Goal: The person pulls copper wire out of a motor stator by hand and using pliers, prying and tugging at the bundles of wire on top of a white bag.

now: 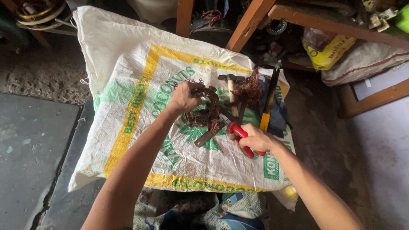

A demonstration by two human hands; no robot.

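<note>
Nearest the camera, patterned cloth shows at the bottom edge, between the person's two forearms. Just beyond it the right hand is clenched around the red handles of a pair of pliers, whose dark jaws point up and left toward the motor stator. The left hand grasps the stator by its upper left edge, holding it tilted over the white woven sack with yellow and green printing that covers the work surface. A flat metal strip lies on the sack just below the stator. Farther on, a hammer with a wooden handle lies beside a tangle of copper wire and a yellow-handled tool. Beyond the sack stand wooden frame legs, with a yellow bag at the right.
</note>
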